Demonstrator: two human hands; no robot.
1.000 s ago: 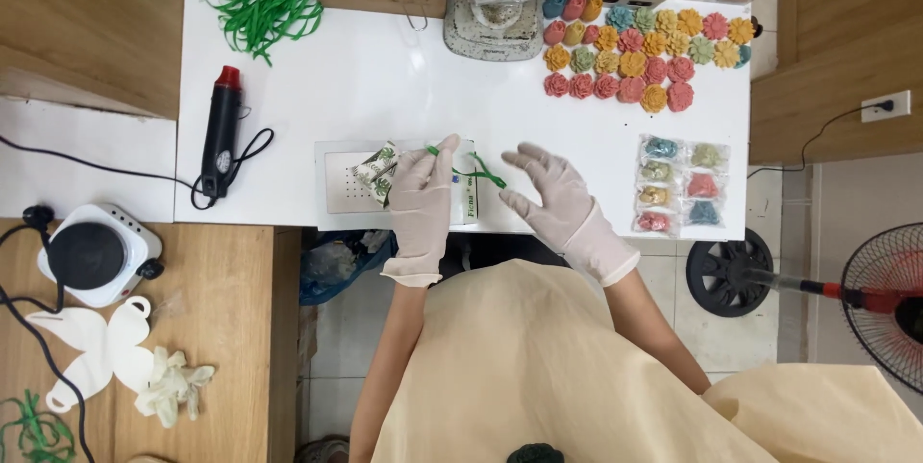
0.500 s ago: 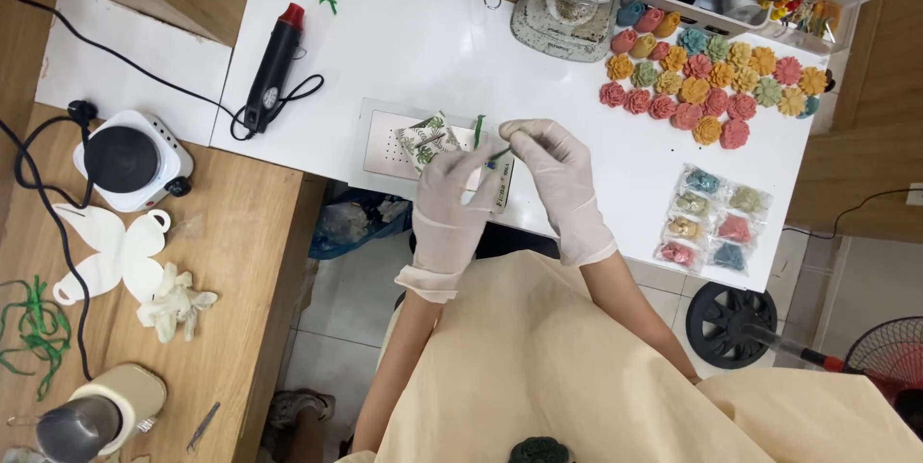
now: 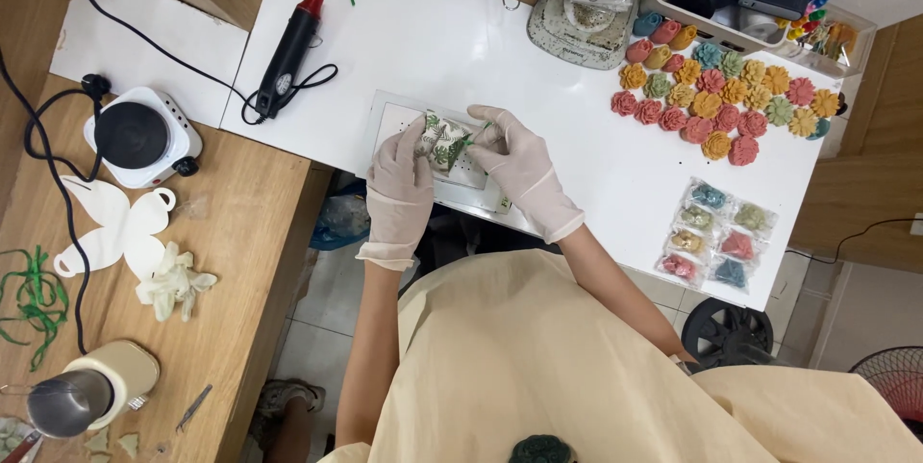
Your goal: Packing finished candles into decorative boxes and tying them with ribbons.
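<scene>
White tabletop (image 3: 538, 50) carries a pale tray (image 3: 404, 117) near its front edge, a heat gun (image 3: 288, 51) to the left and coloured flowers (image 3: 726, 98) to the right. Over the tray, the gloved left hand (image 3: 402, 177) and right hand (image 3: 514, 157) both pinch a small leaf-printed packet (image 3: 445, 141) between them.

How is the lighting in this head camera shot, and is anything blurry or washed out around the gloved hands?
Head view: bright, even light; the white table is nearly washed out, with only soft, faint shadows. The left hand and right hand look sharp on the leaf-print packet. No motion blur; the table edges tilt across the frame.
</scene>
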